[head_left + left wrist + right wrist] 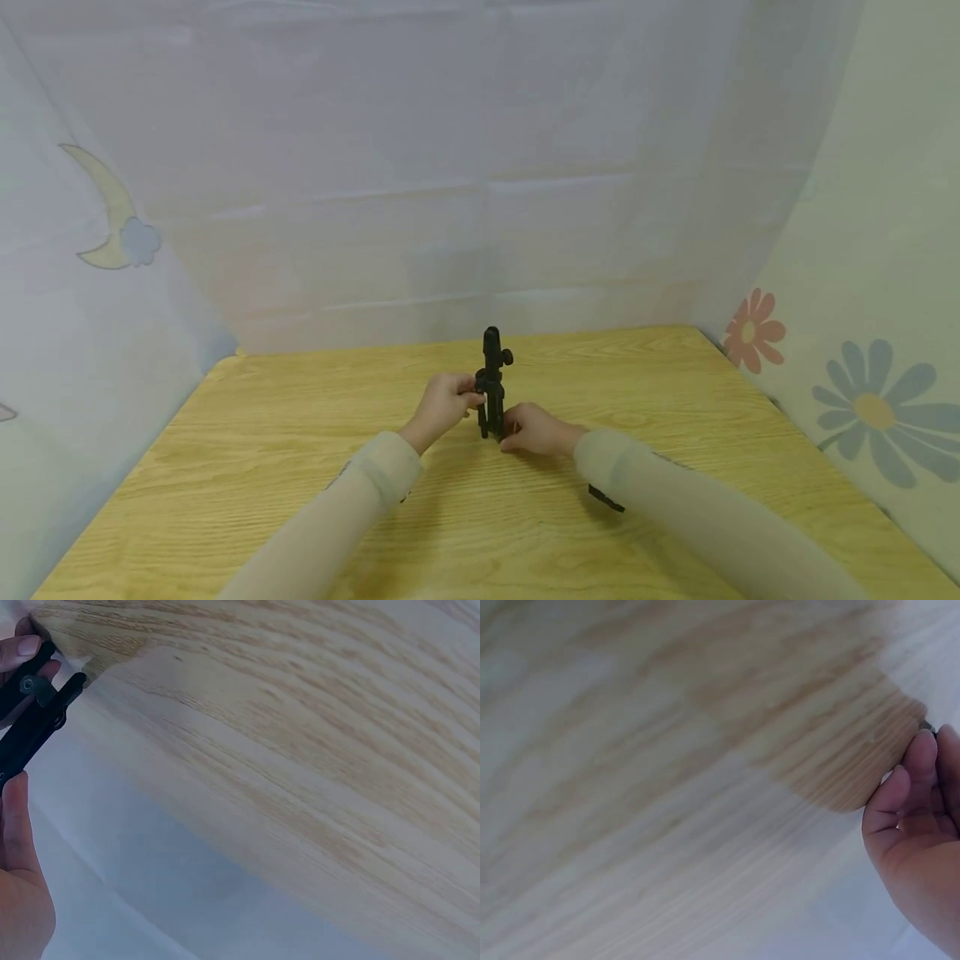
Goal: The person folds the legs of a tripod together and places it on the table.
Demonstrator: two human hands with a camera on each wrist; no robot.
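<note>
A small black tripod (492, 404) with a knob on its side stands upright near the middle of the table, its legs close together. My left hand (441, 410) pinches it at the upper part of the legs, from the left. Low on the other side, my right hand (538, 430) grips the leg ends between thumb and fingers. The left wrist view shows the tripod's dark legs (37, 727) between the left hand (22, 892) and the right fingertips (28, 646). In the right wrist view the right hand (922, 817) has curled fingers, with only a dark tip (927, 726) showing beyond them.
The wood-grain table (300, 433) extends around both hands. Pale sheets (465, 183) hang behind it and at both sides, printed with a moon (112, 208) and flowers (873, 412). A black piece (605, 498) shows beneath the right cuff.
</note>
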